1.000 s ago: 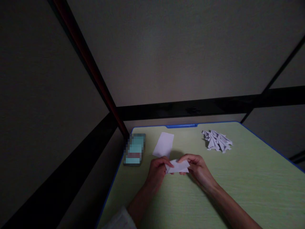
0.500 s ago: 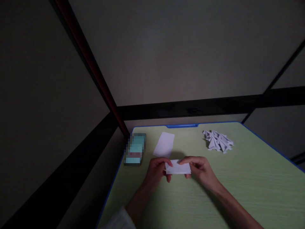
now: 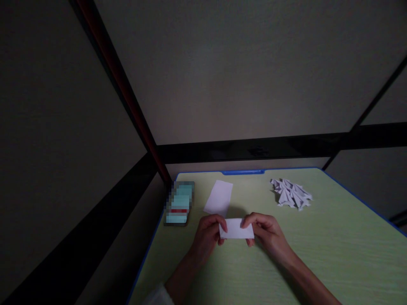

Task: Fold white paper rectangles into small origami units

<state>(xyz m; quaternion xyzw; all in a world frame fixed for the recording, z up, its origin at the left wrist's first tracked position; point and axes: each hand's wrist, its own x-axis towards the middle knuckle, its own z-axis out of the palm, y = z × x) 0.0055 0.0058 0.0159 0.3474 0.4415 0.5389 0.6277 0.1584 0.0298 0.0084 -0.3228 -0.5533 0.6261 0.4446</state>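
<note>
so, green table, left hand and right hand over it, phone at its left edge, folded papers back right, a sheet between those two, and smallest, the slip both hands are pinching by its ends

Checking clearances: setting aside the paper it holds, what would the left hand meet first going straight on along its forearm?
Probably the flat white sheet lying just beyond the left hand on the table; the hand's height is unclear, so it might pass above.

Both hands near each other, fingers curled, forearms slanted inward
</note>
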